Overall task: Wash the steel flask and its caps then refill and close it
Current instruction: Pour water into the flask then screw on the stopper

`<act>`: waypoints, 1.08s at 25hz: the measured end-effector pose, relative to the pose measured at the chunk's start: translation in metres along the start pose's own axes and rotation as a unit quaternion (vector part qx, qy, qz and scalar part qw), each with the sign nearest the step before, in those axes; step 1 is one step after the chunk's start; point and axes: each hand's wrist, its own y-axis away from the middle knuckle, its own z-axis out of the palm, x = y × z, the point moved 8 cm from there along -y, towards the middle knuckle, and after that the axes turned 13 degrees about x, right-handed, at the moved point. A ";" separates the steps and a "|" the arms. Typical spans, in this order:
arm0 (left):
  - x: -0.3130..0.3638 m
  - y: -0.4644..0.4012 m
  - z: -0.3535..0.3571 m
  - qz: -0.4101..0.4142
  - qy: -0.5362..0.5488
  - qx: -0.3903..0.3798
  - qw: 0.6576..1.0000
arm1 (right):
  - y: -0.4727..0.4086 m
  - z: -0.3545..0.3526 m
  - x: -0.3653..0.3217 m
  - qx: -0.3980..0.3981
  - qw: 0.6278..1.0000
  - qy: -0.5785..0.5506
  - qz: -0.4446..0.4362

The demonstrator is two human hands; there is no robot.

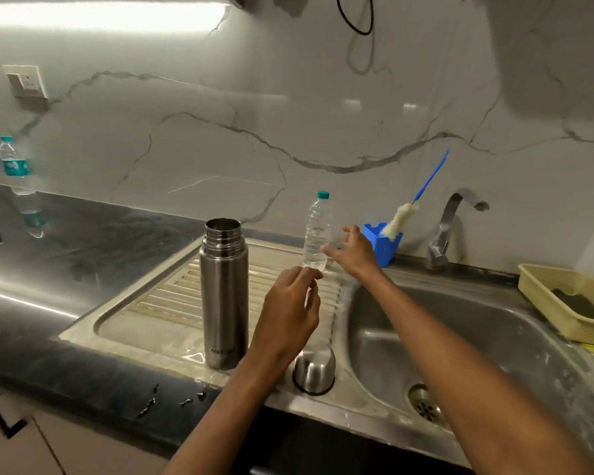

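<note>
The steel flask (224,293) stands upright and uncapped on the ribbed drainboard (158,303) of the sink. A steel cup cap (313,371) sits upside down near the front rim, just under my left wrist. A small clear water bottle (317,231) with a teal cap stands at the back of the drainboard. My right hand (354,250) reaches toward it with spread fingers, just beside it, holding nothing. My left hand (290,310) hovers over the drainboard with loosely curled fingers, empty.
The sink basin (494,337) with its drain lies to the right, below the tap (450,228). A blue holder (383,246) with a bottle brush (414,200) stands behind. A cream tray (570,303) sits far right. Another water bottle (16,166) stands far left on the dark counter.
</note>
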 end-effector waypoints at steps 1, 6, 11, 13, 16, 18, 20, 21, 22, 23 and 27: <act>-0.005 -0.007 0.006 -0.008 0.000 0.006 1.000 | -0.009 0.007 0.003 0.001 1.000 -0.004 0.004; -0.016 -0.019 0.027 -0.021 0.004 0.035 0.999 | -0.041 0.044 0.006 0.006 0.997 -0.066 0.028; -0.017 -0.031 0.037 -0.032 0.013 0.035 0.999 | -0.054 0.070 0.002 -0.012 0.994 -0.105 0.014; -0.014 -0.038 0.038 -0.046 0.018 0.043 0.998 | -0.050 0.064 0.000 -0.009 0.994 -0.110 0.003; -0.008 -0.048 0.037 -0.090 0.043 0.051 0.994 | -0.025 0.033 -0.006 -0.033 0.991 -0.130 -0.019; -0.008 -0.054 0.037 -0.141 0.079 0.060 0.985 | -0.003 0.009 -0.006 -0.065 0.986 -0.154 -0.030; -0.008 -0.057 0.035 -0.205 0.109 0.072 0.970 | 0.020 -0.021 -0.004 -0.075 0.980 -0.178 -0.037; -0.006 -0.059 0.036 -0.228 0.118 0.070 0.964 | 0.032 -0.038 -0.004 -0.070 0.979 -0.189 -0.040; 0.000 -0.061 0.038 -0.243 0.126 0.056 0.960 | 0.043 -0.054 -0.004 -0.064 0.975 -0.211 -0.036; 0.011 -0.066 0.041 -0.249 0.136 0.034 0.958 | 0.054 -0.070 -0.006 -0.057 0.969 -0.240 -0.026; 0.069 -0.083 0.052 -0.248 0.226 -0.061 0.940 | 0.099 -0.129 -0.027 -0.071 0.946 -0.316 -0.008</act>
